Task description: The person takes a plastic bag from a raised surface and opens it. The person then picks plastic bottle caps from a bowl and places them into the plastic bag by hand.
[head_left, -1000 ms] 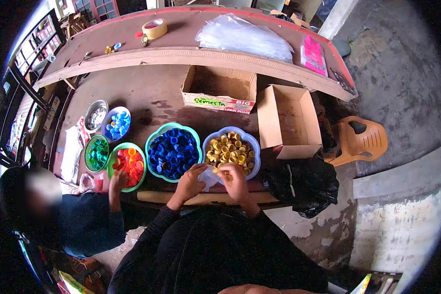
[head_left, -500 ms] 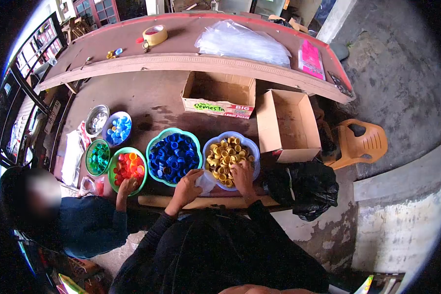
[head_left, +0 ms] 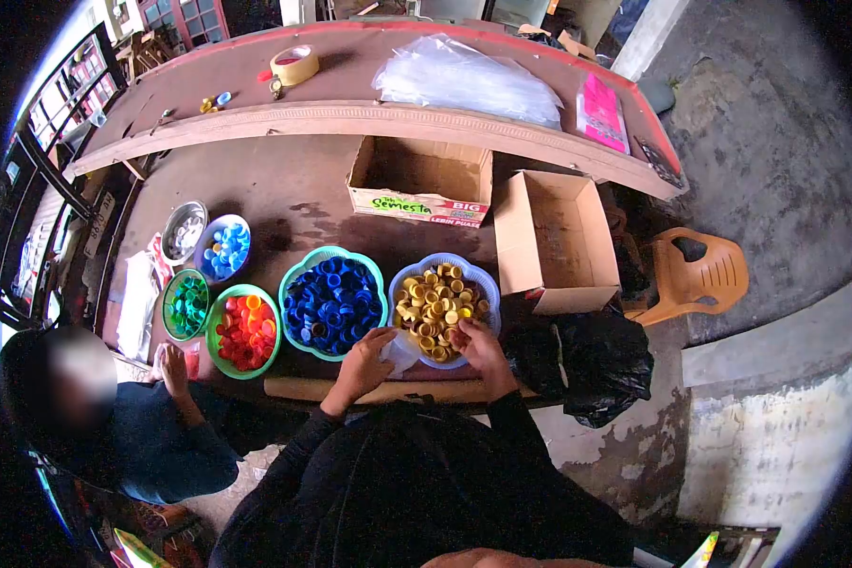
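My left hand is closed on a small clear plastic bag at the near left rim of a lavender basket. Gold bottle caps fill that basket. Over its near right side, my right hand has its fingers curled together around gold caps, partly hidden by the fingers. Beside it on the left stands a mint-green basket of dark blue caps.
A co-worker's hand is at left, near a green bowl of red caps. Smaller bowls hold green, light blue and whitish caps. Two cardboard boxes stand behind; a black plastic bag lies right. Plastic sheets rest on the raised shelf.
My right hand has drawn back from among the gold caps toward the basket's near right rim. My left hand stays with the bag. The co-worker's hand has left the red caps and moved left.
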The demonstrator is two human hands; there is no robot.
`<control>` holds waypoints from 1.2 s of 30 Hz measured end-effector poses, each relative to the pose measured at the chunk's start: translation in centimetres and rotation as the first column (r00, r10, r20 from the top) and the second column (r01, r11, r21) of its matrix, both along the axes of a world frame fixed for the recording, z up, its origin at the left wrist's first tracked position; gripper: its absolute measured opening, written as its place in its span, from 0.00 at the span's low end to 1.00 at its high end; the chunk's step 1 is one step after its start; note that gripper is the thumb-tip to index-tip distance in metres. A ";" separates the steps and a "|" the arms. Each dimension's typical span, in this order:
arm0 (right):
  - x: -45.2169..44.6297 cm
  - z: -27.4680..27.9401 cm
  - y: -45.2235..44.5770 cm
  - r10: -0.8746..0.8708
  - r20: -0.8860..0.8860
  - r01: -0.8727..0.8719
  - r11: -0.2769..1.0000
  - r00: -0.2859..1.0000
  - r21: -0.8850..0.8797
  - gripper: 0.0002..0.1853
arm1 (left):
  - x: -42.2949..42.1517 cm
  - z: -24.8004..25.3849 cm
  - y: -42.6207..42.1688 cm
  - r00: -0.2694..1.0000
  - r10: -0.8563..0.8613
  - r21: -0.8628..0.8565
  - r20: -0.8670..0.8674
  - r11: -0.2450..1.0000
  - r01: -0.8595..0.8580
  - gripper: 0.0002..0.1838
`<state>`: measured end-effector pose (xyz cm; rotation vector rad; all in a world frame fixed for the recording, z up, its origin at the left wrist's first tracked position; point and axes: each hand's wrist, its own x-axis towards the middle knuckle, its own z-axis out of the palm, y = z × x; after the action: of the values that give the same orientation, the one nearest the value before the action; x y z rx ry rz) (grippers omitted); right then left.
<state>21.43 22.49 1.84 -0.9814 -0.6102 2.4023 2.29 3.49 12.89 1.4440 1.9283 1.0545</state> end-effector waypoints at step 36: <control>-1.8 3.1 -2.8 -0.455 0.614 -0.691 -0.003 0.645 0.723 0.20 | -0.9 -0.6 0.4 0.998 0.037 -0.024 0.058 0.999 -0.036 0.29</control>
<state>19.59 19.64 4.91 -1.0477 -2.4380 0.6297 1.37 3.89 12.25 1.3554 1.9254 1.0758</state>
